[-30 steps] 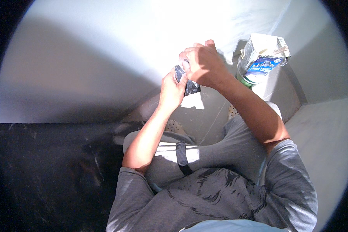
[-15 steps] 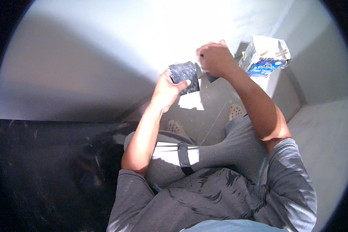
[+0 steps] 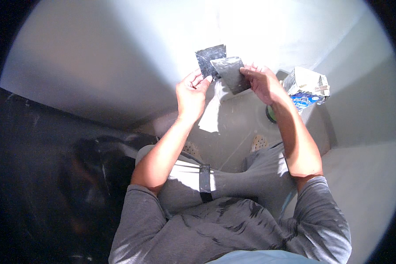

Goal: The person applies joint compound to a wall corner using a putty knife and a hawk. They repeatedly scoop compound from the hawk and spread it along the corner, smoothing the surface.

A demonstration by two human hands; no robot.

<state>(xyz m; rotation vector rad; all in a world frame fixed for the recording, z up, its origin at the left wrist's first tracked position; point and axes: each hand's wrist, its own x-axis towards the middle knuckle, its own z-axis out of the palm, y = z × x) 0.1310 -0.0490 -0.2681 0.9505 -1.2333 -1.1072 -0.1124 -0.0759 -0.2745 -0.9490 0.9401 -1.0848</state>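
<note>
My left hand (image 3: 192, 96) pinches a dark, square putty spreader (image 3: 205, 57) streaked with white. In my right hand (image 3: 264, 81) is a second flat putty spreader (image 3: 233, 75), grey and smeared, its thumb and fingers closed on the edge. The right spreader overlaps the left one in front of the brightly lit wall, hiding part of it. I cannot tell whether their faces touch.
To the right of my right hand stands a cut-open, boxy container (image 3: 310, 82) with a blue label and crusted rim. A round green-rimmed thing (image 3: 271, 114) shows partly behind my right forearm. Pale walls (image 3: 365, 79) close in; a glossy black surface (image 3: 44, 176) lies to the left.
My right hand has turned over and lowered, bringing its spreader's broad face into view across the left one. My left hand's spreader has moved up and tilted. The view has shifted slightly.
</note>
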